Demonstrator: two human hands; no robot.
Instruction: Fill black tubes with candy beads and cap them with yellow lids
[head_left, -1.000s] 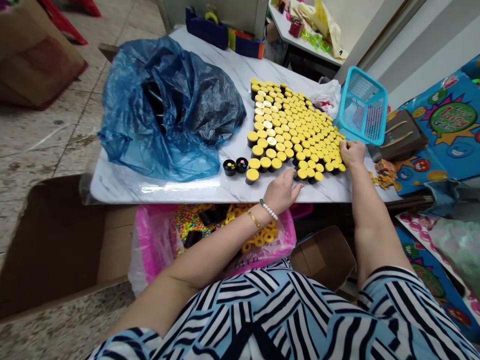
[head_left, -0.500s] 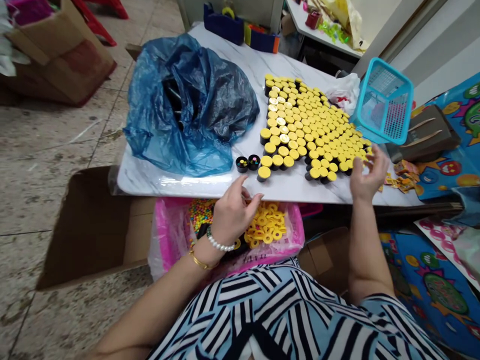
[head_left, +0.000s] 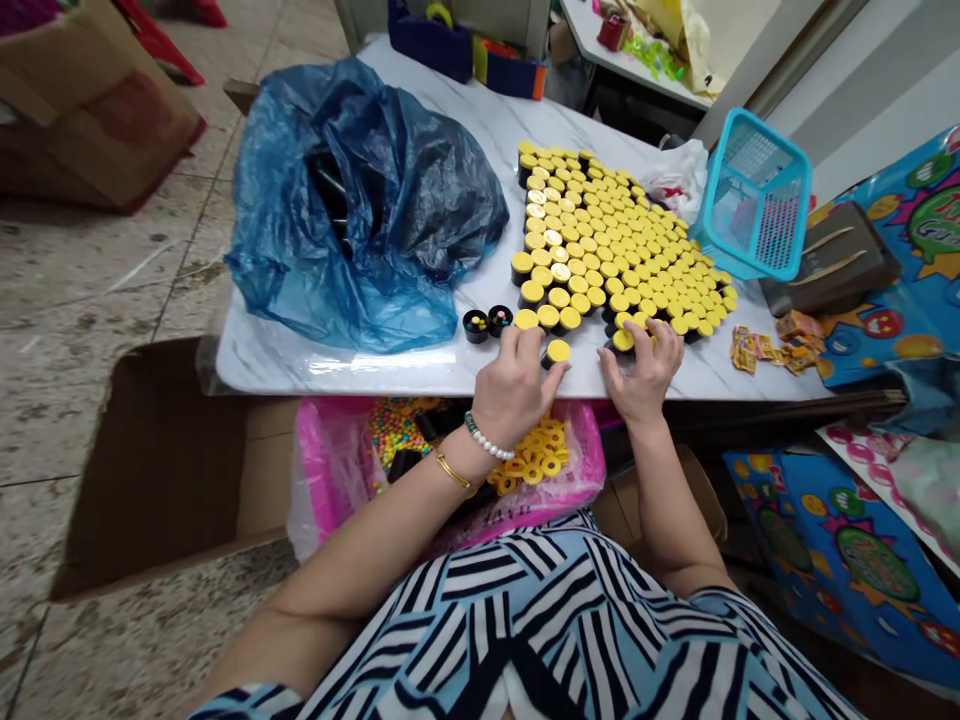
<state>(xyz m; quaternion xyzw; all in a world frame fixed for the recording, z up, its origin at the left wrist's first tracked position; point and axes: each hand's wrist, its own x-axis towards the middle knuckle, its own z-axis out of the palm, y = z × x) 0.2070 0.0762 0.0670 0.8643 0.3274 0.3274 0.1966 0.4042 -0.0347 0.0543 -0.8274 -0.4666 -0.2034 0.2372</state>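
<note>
My left hand [head_left: 514,388] is at the table's front edge, with thumb and fingers around a small black round tub with a yellow lid [head_left: 557,352]. My right hand [head_left: 646,372] has its thumb apart from its curved fingers, which reach over the front tubs of the group; one yellow-lidded tub [head_left: 622,340] shows between thumb and forefinger. Behind both hands stands a dense group of yellow-lidded tubs [head_left: 611,235]. Two lidless black tubs [head_left: 475,324] with small coloured pieces inside stand left of the group.
A crumpled blue plastic bag [head_left: 375,200] covers the table's left part. At the right are a turquoise basket [head_left: 757,195] and small orange packets [head_left: 787,345]. Below the edge, a pink tub [head_left: 322,480] holds coloured beads and yellow rings. An open carton [head_left: 150,470] stands at lower left.
My left hand has moved up and right onto the front tub, which has shifted right. My right hand has moved left from the group's right edge to its front tubs.
</note>
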